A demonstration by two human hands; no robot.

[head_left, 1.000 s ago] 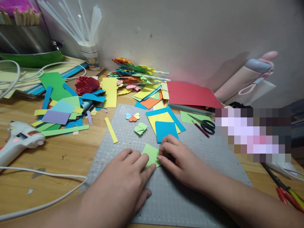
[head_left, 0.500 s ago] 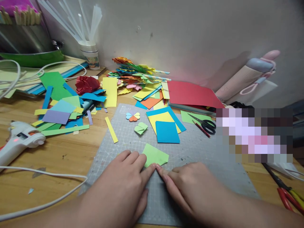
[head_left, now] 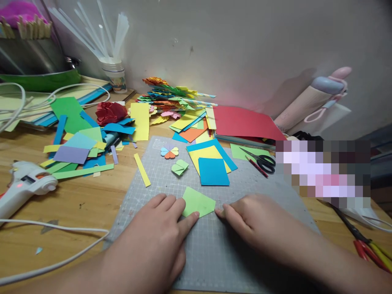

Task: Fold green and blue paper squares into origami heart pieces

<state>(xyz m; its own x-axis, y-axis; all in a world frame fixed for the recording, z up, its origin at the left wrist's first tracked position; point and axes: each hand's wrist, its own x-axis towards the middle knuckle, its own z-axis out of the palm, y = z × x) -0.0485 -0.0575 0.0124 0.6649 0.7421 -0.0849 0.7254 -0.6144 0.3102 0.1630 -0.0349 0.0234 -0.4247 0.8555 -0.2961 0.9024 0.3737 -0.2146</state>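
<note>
"How is the left hand?"
"The left hand is palm down, its index finger reaching forward and the thumb lower, apart from it."
"And the right hand?"
"Fingers curled in, thumb and index tips close together, pointing toward the left. The hands are apart."
"Arms?"
"Both bare forearms, left and right, slant inward."

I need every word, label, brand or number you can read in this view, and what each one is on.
Nothing reads for certain.
Mat: small print in its far left corner, perhaps "A3"; the rest too small.
Pink case: faint mark, too blurred.
Cup: printed picture, no letters legible.
Green paper: no print seen.
Pixelated patch, right: cannot tell.
</note>
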